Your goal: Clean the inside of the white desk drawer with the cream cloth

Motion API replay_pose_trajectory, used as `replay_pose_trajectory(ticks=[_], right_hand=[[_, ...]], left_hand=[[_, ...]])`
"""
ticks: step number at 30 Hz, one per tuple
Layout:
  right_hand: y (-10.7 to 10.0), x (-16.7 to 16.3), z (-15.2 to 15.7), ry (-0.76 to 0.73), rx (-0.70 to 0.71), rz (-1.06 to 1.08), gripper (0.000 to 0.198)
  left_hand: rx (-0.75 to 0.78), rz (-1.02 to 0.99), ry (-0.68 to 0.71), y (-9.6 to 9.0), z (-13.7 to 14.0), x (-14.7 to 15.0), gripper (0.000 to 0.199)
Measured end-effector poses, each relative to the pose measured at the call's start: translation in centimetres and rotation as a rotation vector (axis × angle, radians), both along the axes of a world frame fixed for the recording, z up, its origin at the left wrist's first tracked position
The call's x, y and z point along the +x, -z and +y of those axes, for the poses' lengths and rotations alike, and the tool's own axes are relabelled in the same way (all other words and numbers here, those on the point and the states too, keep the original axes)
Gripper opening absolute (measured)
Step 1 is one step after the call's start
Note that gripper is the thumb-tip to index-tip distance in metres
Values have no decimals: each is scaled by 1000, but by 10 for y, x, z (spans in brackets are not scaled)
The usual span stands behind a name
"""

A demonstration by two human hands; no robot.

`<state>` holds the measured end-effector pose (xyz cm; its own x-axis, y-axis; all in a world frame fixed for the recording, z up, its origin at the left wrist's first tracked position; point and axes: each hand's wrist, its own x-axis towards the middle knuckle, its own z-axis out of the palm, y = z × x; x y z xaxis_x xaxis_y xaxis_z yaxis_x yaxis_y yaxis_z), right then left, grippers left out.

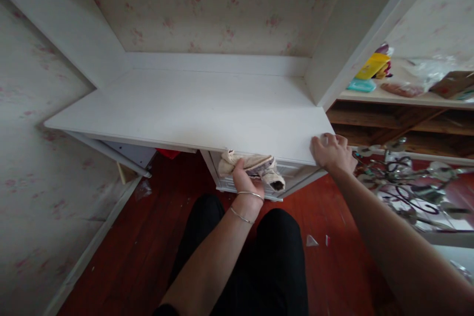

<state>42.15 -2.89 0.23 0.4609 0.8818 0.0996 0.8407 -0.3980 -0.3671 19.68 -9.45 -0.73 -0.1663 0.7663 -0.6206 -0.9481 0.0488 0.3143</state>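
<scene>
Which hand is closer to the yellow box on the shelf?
Right. The right hand rests on the desk corner, below-left of the yellow box. The left hand, gripping a cloth, is farther left.

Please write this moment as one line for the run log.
left hand: grips cloth against drawer front | right hand: rests on desk top front corner
</scene>
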Motion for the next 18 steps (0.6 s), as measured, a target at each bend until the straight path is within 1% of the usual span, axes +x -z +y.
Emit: replay_pose_trajectory(ticks=[4, 7, 9, 11, 14, 16, 18], right_hand=[[2, 0, -1, 14, 3, 6, 62], [0, -2, -3, 30, -8, -9, 62], [-2, -3, -3, 37, -18, -10, 63], [-3, -3, -4, 35, -24, -4, 64], [-4, -3, -4, 23, -24, 0, 62], [-5, -3, -4, 24, -21, 3, 61], [-5, -3, -4, 32, -10, 6, 61]], left_hand=[[-30, -122, 126, 4, -9, 55, 31], [-22, -210, 207, 8, -13, 98, 32], [-14, -281, 263, 13, -14, 125, 35], [-16, -344, 298, 21, -14, 146, 38], [-32, -382, 301, 42, -13, 160, 39], [-88, -350, 277, 59, -11, 156, 38], [-166, -278, 247, 76, -7, 143, 38]])
